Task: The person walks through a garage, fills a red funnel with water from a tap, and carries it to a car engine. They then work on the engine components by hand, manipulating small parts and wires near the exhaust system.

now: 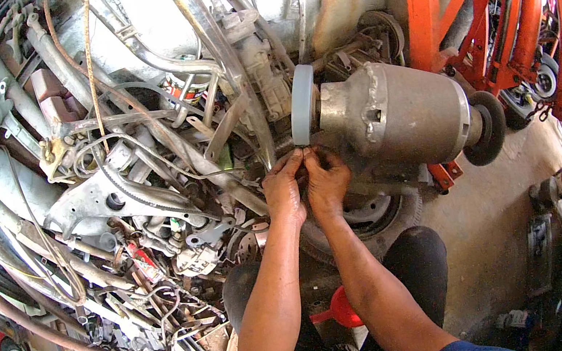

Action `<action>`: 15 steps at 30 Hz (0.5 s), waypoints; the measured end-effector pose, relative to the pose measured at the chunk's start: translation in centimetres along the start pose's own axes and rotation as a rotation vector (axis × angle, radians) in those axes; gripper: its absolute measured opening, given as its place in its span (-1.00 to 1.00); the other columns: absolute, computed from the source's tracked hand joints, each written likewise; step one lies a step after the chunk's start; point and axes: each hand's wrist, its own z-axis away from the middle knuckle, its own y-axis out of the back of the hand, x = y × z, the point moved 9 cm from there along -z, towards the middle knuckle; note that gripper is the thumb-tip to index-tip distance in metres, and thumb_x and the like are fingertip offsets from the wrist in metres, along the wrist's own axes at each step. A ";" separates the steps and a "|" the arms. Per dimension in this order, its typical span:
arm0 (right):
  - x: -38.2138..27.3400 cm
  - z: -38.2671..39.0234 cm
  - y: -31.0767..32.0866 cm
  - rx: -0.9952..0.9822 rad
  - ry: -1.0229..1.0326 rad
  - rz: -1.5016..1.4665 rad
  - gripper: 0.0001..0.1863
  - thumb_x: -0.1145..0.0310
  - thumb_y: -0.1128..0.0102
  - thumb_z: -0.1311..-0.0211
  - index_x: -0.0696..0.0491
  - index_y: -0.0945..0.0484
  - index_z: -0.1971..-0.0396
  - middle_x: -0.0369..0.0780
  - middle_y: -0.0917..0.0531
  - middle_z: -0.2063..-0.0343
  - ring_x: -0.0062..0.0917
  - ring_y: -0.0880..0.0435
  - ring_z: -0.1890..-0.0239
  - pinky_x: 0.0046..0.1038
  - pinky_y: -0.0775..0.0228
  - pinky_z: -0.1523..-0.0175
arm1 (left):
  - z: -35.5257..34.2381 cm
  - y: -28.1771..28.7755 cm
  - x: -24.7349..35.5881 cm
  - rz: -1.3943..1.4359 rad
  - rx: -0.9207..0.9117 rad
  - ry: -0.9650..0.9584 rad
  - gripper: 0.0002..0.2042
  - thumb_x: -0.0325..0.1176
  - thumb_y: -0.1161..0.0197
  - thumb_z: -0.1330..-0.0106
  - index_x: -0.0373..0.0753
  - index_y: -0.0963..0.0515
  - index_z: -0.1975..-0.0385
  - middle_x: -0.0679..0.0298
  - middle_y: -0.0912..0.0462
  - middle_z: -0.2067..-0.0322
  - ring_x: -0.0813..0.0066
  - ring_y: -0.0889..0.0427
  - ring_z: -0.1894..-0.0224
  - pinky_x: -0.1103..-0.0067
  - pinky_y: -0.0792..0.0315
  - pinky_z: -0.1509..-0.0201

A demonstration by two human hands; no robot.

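A bench grinder [412,110] with a rusty, worn metal housing is in front of me, slightly right. Its pale blue-grey grinding wheel [301,107] is on the left end, and a dark round wheel [487,127] is on the right end. My left hand [284,188] and my right hand [326,179] meet just under the pale wheel's lower edge. Both are closed, fingertips pinched together around a small dark piece [301,146], mostly hidden and too small to name. It is at or very near the wheel's rim; whether they touch I cannot tell.
Heaped metal pipes, brackets and car parts [144,190] fill the left side. Below the grinder lies a tyre with a wheel rim [373,214]. An orange-red steel frame [419,3] stands at the back right. A red plastic funnel-like thing [345,308] shows between my legs.
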 end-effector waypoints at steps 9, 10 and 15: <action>0.1 -0.1 0.1 -0.001 0.011 -0.013 -0.83 0.44 -0.32 -0.22 0.24 -0.68 0.27 -0.26 -0.71 0.36 -0.58 -0.59 0.31 -0.49 -0.46 0.15 | 0.2 -0.1 0.2 0.001 -0.007 0.006 -0.78 -0.43 -0.36 -0.30 -0.40 -0.64 0.12 0.19 -0.71 0.24 0.44 -0.65 0.21 0.56 -0.50 0.03; -0.2 0.0 0.1 0.003 0.013 -0.023 -0.84 0.46 -0.33 -0.21 0.25 -0.68 0.28 -0.28 -0.69 0.37 -0.62 -0.58 0.32 -0.53 -0.46 0.17 | 0.3 -0.1 0.2 0.005 -0.008 0.013 -0.78 -0.43 -0.36 -0.30 -0.39 -0.64 0.12 0.19 -0.71 0.24 0.44 -0.65 0.21 0.56 -0.49 0.03; 0.5 -0.4 0.2 -0.001 0.020 -0.020 -0.82 0.46 -0.32 -0.21 0.26 -0.67 0.27 -0.26 -0.70 0.37 -0.60 -0.59 0.31 -0.51 -0.46 0.15 | 0.3 -0.2 0.2 0.001 -0.008 -0.006 -0.78 -0.41 -0.38 -0.28 -0.39 -0.65 0.14 0.20 -0.71 0.24 0.44 -0.65 0.21 0.56 -0.50 0.05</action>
